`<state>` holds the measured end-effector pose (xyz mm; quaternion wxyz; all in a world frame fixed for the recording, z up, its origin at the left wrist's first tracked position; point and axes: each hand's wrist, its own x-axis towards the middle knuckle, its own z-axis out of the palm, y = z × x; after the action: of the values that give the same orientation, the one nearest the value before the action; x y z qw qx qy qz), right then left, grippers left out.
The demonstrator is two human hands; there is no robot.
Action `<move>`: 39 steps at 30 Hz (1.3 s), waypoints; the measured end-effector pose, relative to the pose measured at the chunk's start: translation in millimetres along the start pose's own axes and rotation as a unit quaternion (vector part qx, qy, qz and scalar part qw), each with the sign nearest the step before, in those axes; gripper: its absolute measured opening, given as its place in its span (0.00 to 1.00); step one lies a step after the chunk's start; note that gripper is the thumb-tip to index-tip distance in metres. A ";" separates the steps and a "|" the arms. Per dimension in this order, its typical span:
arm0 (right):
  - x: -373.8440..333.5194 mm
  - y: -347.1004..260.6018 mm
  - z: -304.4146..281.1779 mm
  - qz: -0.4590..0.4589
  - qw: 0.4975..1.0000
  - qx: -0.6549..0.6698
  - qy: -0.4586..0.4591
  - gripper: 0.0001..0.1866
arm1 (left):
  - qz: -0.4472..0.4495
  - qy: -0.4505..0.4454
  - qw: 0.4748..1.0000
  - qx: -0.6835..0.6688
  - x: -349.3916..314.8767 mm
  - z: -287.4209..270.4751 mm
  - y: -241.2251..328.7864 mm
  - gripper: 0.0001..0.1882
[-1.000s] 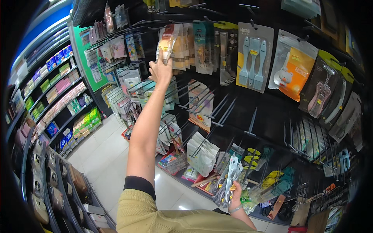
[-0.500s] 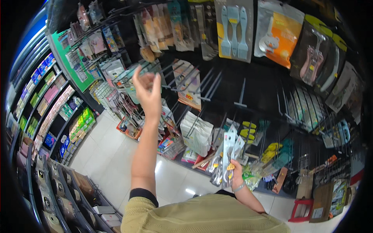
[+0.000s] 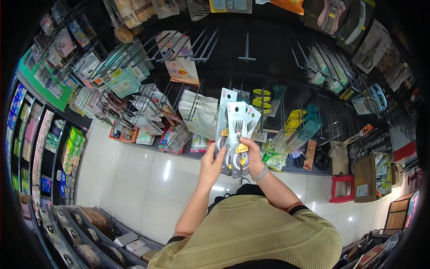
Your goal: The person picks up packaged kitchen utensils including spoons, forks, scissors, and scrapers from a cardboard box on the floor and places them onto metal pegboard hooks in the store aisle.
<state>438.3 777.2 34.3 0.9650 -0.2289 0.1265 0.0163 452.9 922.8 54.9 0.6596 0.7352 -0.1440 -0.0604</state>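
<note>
In front of my body, both hands hold several slim carded blister packs together. My left hand [image 3: 212,167] is closed on the left pack [image 3: 227,95], a pale blue card with a clear lower part, its thumb lying on the front. My right hand [image 3: 254,160] grips the front fork pack [image 3: 238,112] by its right side, thumb over a yellow sticker. A dark-tined fork shows through that pack, with round white shapes lower down. Another pale fork pack [image 3: 254,117] tilts out behind it to the right. My fingers behind the packs are hidden.
Ahead stands a black display rack with long metal hooks [image 3: 247,58]. White bags [image 3: 197,114] hang left of the packs; yellow-green clips [image 3: 261,101] hang behind them. A red stool [image 3: 342,188] and a cardboard box [image 3: 365,179] stand at the right. Shelves curve along the left.
My left hand has come down from the raised hooks at the left and now grips a pack beside my right hand. The packs are now fanned out, and the view has tilted lower.
</note>
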 end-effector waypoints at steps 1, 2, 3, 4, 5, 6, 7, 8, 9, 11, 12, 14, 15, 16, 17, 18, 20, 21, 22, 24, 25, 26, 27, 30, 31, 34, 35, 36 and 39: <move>-1.5 2.9 -3.3 0.002 1.000 0.024 0.011 0.16 | -0.004 0.014 1.000 0.012 -2.9 0.9 -4.0 0.12; -4.4 4.6 -6.3 0.001 1.000 0.025 0.015 0.16 | -0.010 0.029 0.999 0.024 -6.3 2.8 -5.6 0.11; -7.1 5.0 -9.1 -0.013 0.999 0.036 0.022 0.15 | -0.042 0.028 0.998 -0.024 -10.2 5.3 -1.3 0.08; -9.4 4.7 -11.3 -0.027 0.998 0.047 0.029 0.13 | -0.043 0.024 0.998 -0.025 -10.2 7.3 -4.9 0.08; -12.8 4.2 -7.7 -0.029 0.998 0.063 0.009 0.16 | -0.021 0.045 0.998 -0.040 -11.3 8.2 -10.1 0.09; -16.0 3.1 -3.2 -0.031 0.997 0.064 0.013 0.16 | 0.001 0.065 0.996 -0.056 -12.4 8.5 -13.8 0.09; -19.8 1.4 2.8 -0.043 0.996 0.081 -0.004 0.17 | 0.000 0.062 0.996 -0.057 -13.8 8.2 -15.9 0.09; -24.2 0.2 8.0 -0.058 0.993 0.097 -0.019 0.18 | 0.007 0.054 0.997 -0.050 -14.7 9.0 -16.8 0.09; -26.6 0.7 8.3 -0.062 0.992 0.106 -0.006 0.18 | 0.016 0.046 0.998 -0.044 -15.2 10.1 -16.1 0.10; -35.9 2.9 -6.1 -0.068 0.994 0.088 0.021 0.17 | 0.002 0.027 0.999 -0.028 -24.4 13.5 -5.2 0.10; -37.0 4.0 -14.6 -0.068 0.994 0.069 0.042 0.15 | -0.008 0.016 1.000 -0.008 -27.5 15.2 -0.4 0.10; -33.7 9.5 -28.9 -0.059 0.994 0.064 0.071 0.12 | -0.014 -0.001 1.000 0.002 -34.9 16.2 -8.6 0.12; -34.0 11.2 -35.9 -0.055 0.993 0.070 0.073 0.12 | 0.012 0.003 0.999 0.040 -38.1 18.3 -12.9 0.13; -35.2 11.3 -42.4 -0.051 0.993 0.076 0.076 0.11 | 0.038 0.009 0.996 0.078 -39.9 21.7 -14.7 0.14; -37.4 11.3 -45.7 -0.058 0.994 0.072 0.067 0.11 | 0.050 0.010 0.996 0.074 -41.5 23.9 -14.3 0.14; -40.9 9.3 -50.7 -0.051 0.991 0.101 0.065 0.13 | 0.070 0.026 0.995 0.072 -42.2 28.8 -13.7 0.13; -46.5 2.5 -59.6 -0.051 0.989 0.128 0.055 0.14 | 0.098 0.040 0.992 0.067 -41.5 40.1 -10.0 0.13; -52.4 -0.6 -58.0 -0.069 0.987 0.140 0.042 0.14 | 0.112 0.049 0.990 0.068 -45.1 43.1 -2.1 0.13; -57.8 -4.0 -57.9 -0.086 0.984 0.153 0.029 0.14 | 0.125 0.058 0.988 0.069 -48.3 45.7 3.1 0.13; -59.1 -13.6 -76.0 -0.107 0.983 0.149 0.019 0.16 | 0.155 0.064 0.984 0.060 -44.5 57.7 3.8 0.13; -62.2 -20.7 -87.3 -0.104 0.983 0.151 0.002 0.17 | 0.113 0.035 0.993 -0.012 -45.1 64.7 15.5 0.12; -65.1 -27.5 -94.1 -0.099 0.983 0.153 -0.016 0.18 | 0.069 0.007 0.994 -0.082 -44.6 71.2 23.4 0.12; -72.2 -34.1 -94.6 -0.100 0.983 0.154 -0.012 0.18 | 0.092 0.028 0.995 -0.036 -43.8 78.3 24.2 0.11; -96.8 -55.2 -104.4 -0.151 0.971 0.182 0.035 0.16 | 0.046 -0.011 0.978 -0.204 -46.2 110.3 47.3 0.10; -110.2 -61.6 -106.9 -0.188 0.965 0.171 0.058 0.17 | 0.015 -0.029 0.966 -0.257 -46.1 124.5 47.5 0.07; -147.4 -86.4 -143.5 -0.217 0.954 0.192 0.073 0.17 | 0.011 -0.119 0.970 -0.211 -52.9 167.6 51.3 0.10; -160.8 -96.0 -156.5 -0.210 0.954 0.197 0.078 0.17 | 0.013 -0.135 0.968 -0.213 -54.5 186.3 54.6 0.10; -174.1 -105.2 -168.7 -0.223 0.951 0.199 0.080 0.17 | 0.019 -0.156 0.962 -0.223 -58.3 206.3 57.6 0.10; -217.1 -127.6 -204.4 -0.248 0.941 0.204 0.103 0.18 | 0.040 -0.181 0.961 -0.206 -77.3 262.7 71.1 0.07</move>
<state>191.3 577.7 -31.7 0.9461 -0.0515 0.1653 -0.2739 296.7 688.8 85.1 0.7615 0.5537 -0.2751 -0.1945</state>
